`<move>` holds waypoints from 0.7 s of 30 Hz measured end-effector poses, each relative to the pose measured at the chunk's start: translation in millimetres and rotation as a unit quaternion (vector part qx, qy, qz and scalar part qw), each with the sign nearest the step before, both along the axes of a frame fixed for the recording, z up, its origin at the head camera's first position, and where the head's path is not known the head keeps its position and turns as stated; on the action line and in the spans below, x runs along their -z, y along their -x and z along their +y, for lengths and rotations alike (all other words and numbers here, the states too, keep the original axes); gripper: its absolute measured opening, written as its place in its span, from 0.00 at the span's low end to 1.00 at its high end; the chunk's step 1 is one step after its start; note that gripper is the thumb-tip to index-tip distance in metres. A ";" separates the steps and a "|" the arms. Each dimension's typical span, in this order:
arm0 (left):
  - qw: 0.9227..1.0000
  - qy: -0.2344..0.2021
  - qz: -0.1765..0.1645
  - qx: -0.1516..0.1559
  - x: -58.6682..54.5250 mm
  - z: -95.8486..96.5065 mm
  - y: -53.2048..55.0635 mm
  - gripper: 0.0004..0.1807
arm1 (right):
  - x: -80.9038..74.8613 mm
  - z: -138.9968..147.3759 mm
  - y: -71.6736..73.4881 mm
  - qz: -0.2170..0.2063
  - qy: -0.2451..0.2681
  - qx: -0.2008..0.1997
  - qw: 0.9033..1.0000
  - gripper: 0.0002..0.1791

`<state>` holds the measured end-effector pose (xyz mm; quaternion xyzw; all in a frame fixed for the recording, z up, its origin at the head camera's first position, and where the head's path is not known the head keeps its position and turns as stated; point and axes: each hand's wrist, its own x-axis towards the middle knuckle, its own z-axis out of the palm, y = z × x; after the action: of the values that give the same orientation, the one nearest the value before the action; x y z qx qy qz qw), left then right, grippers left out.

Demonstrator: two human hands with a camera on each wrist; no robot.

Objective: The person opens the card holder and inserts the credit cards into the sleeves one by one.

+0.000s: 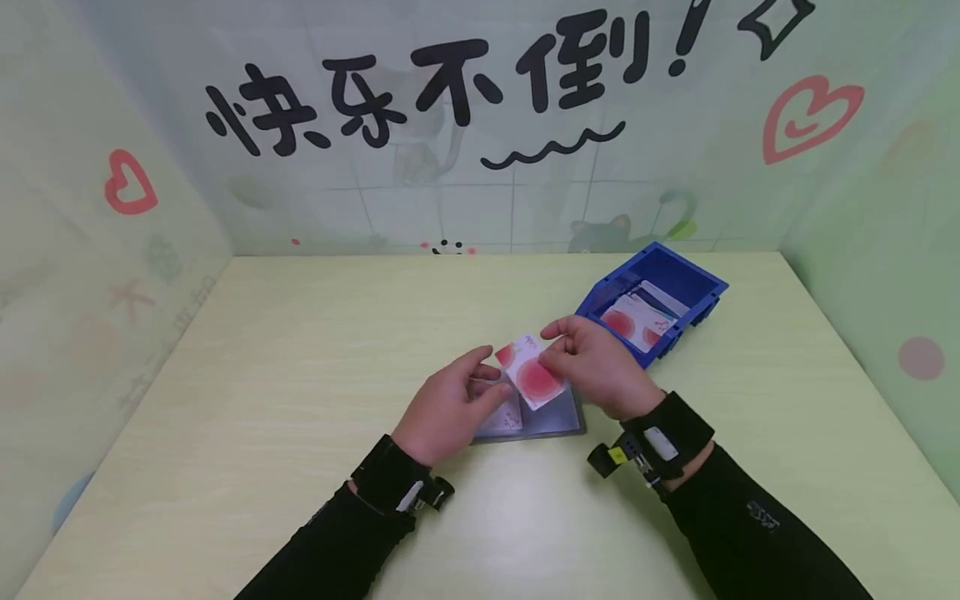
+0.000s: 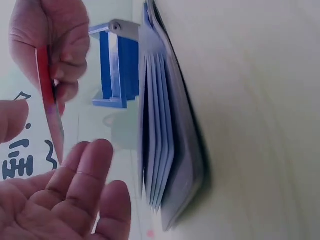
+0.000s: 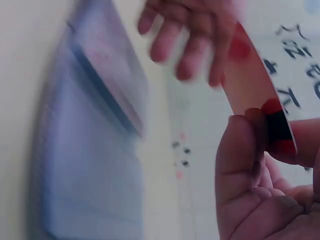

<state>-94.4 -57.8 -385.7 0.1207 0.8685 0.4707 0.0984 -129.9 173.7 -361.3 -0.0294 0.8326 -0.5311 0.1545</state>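
My right hand (image 1: 600, 367) pinches a white card with red round patches (image 1: 537, 382) between thumb and fingers, at the card's right side. The left hand (image 1: 446, 412) hovers at the card's left edge, its fingers spread and loosely bent. In the left wrist view the card's lower end comes down between that hand's thumb and fingers (image 2: 92, 165). Beneath both hands lies a grey card album (image 1: 558, 419) with clear pages. Another pink-and-white card (image 1: 510, 417) lies on its left part, partly hidden by the left hand. Several loose page edges (image 2: 159, 135) fan out in the left wrist view.
A blue plastic bin (image 1: 688, 282) stands behind and to the right of the right hand, holding several similar cards (image 1: 637, 323). The pale wooden table (image 1: 262, 375) is bounded by printed fabric walls (image 1: 465, 208) at the back and sides.
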 end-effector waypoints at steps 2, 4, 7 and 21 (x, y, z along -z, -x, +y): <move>1.000 -0.023 -0.005 0.001 0.9 1.7 0.1 0.38 | 7.6 -10.0 -5.0 -0.003 0.007 0.001 1.000 0.20; 1.000 -0.029 -0.007 -0.003 1.6 3.2 0.4 0.38 | 12.7 -15.9 -8.1 -0.002 0.005 0.004 1.000 0.19; 1.000 -0.021 -0.005 -0.012 2.3 5.0 1.5 0.37 | 16.1 -17.6 -9.5 -0.004 -0.006 0.006 1.000 0.18; 0.996 0.077 0.020 -0.038 5.8 9.8 5.7 0.29 | 15.8 10.7 -4.0 0.049 -0.206 -0.036 0.977 0.16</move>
<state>-100.1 -48.0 -391.5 0.0894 0.9077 0.4035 0.0724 -125.9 184.4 -377.1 -0.0532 0.9290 -0.3403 0.1356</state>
